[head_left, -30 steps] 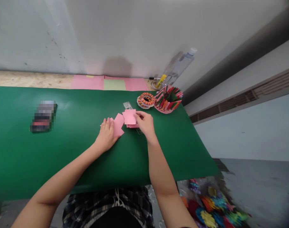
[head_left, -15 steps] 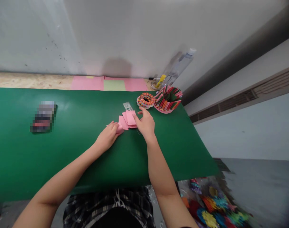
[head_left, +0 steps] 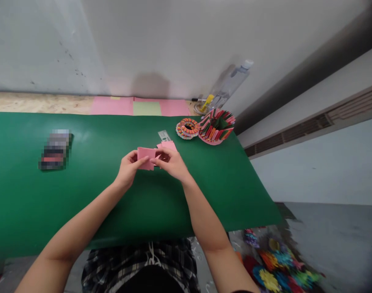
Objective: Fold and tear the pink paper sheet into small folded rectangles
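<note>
Nearest, a plaid lap below the table (head_left: 82, 211) edge, with bright paper flowers (head_left: 274, 268) on the floor to the right of it. Above the green table top, left hand (head_left: 127, 169) and right hand (head_left: 171, 162) meeting on a pink paper square (head_left: 145, 156), raised just off the surface. Left fingers (head_left: 134, 156) pinched on its left edge, right fingers (head_left: 161, 154) pinched on its right edge; square lying between the two hands, long side running left to right, neither hand clearly nearer. Just beyond the square, touching or nearly under the right hand, a small pile of more pink squares (head_left: 168, 145), and behind that a short ruler (head_left: 164, 135). Further right of the square, a striped paper ring (head_left: 187, 128) beside a folded paper bowl (head_left: 217, 129). Well left of the square, a blurred dark packet (head_left: 55, 149). Farthest from the square, along the wall, pink and green sheets (head_left: 140, 108), a yellow-tipped tube (head_left: 206, 103) and a clear bottle (head_left: 231, 83). Nothing lying between hands and square.
</note>
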{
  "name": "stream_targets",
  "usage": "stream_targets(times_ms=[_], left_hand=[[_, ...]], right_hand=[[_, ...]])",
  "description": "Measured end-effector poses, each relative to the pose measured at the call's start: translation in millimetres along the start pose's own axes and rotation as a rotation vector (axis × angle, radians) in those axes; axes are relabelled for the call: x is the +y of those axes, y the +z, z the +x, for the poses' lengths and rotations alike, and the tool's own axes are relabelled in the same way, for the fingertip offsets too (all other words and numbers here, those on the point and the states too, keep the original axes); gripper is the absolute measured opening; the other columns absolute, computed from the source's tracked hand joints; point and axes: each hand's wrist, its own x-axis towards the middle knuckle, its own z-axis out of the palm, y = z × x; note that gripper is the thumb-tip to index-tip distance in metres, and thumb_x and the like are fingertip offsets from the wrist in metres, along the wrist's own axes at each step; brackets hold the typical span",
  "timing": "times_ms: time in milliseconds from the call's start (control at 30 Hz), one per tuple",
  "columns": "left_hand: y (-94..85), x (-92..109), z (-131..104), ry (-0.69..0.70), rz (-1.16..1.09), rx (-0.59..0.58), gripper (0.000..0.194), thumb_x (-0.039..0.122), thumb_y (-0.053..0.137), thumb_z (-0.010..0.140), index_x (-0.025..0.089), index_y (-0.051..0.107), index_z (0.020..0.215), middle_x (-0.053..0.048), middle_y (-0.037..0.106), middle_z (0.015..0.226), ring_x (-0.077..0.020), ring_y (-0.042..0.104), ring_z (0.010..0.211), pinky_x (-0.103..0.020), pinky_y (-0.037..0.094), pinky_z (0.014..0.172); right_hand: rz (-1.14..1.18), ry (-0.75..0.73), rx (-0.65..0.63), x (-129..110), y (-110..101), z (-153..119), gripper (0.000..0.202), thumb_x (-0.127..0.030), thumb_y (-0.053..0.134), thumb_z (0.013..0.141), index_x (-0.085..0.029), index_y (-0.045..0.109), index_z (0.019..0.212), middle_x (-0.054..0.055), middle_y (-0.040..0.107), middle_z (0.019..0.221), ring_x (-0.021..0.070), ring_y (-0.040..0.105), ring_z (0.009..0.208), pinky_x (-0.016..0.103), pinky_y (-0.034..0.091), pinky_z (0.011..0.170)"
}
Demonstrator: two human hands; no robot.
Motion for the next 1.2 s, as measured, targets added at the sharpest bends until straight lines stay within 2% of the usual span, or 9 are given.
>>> stream_targets(times_ms=[167,400,600,767,1200], left_hand=[[1.0,-2,-1,-0.031,-0.018,0.014,0.037,0.033,0.081,0.058,0.014,0.063,0.084,-0.003,0.065,0.08,-0.0152,0.061,0.071,-0.028,0.052,0.065],[0.8,-2,-1,-0.022,0.014,0.002,0.037,0.033,0.08,0.059,0.013,0.064,0.086,-0.003,0.065,0.082,-0.0148,0.061,0.072,-0.028,0.052,0.067],[0.6,1,-2,0.0,-0.046,-0.058,0.032,0.036,0.078,0.061,0.015,0.064,0.081,-0.002,0.066,0.081,-0.0147,0.061,0.072,-0.03,0.052,0.07],[-1.5,-2,0,0.094,0.117,-0.003,0.032,0.037,0.079,0.06,0.015,0.064,0.079,-0.002,0.068,0.08,-0.0146,0.062,0.071,-0.028,0.051,0.07],[-0.7,-2,1,0.079,0.141,0.057,0.031,0.033,0.08,0.057,0.015,0.064,0.076,-0.002,0.067,0.075,-0.0136,0.061,0.067,-0.028,0.052,0.066]], right_hand=[[0.033,-0.021,-0.049,9,6,1,0.036,-0.044,0.074,0.066,-0.018,0.067,0.089,0.001,0.064,0.078,0.011,0.058,0.065,0.023,0.047,0.059],[0.131,-0.009,-0.063,18,8,3,0.033,-0.04,0.076,0.065,-0.018,0.068,0.088,0.003,0.068,0.084,0.0159,0.064,0.078,0.03,0.051,0.075],[0.202,0.048,-0.012,14,4,4,0.032,-0.037,0.078,0.061,-0.018,0.07,0.085,0.003,0.069,0.08,0.0159,0.064,0.074,0.031,0.053,0.072],[0.248,0.069,-0.013,14,4,6,0.031,-0.035,0.079,0.059,-0.018,0.07,0.083,0.002,0.07,0.078,0.015,0.064,0.071,0.03,0.054,0.07],[0.314,0.113,-0.003,12,2,5,0.031,-0.032,0.081,0.057,-0.019,0.071,0.082,0.001,0.07,0.077,0.0151,0.066,0.071,0.032,0.056,0.073]])
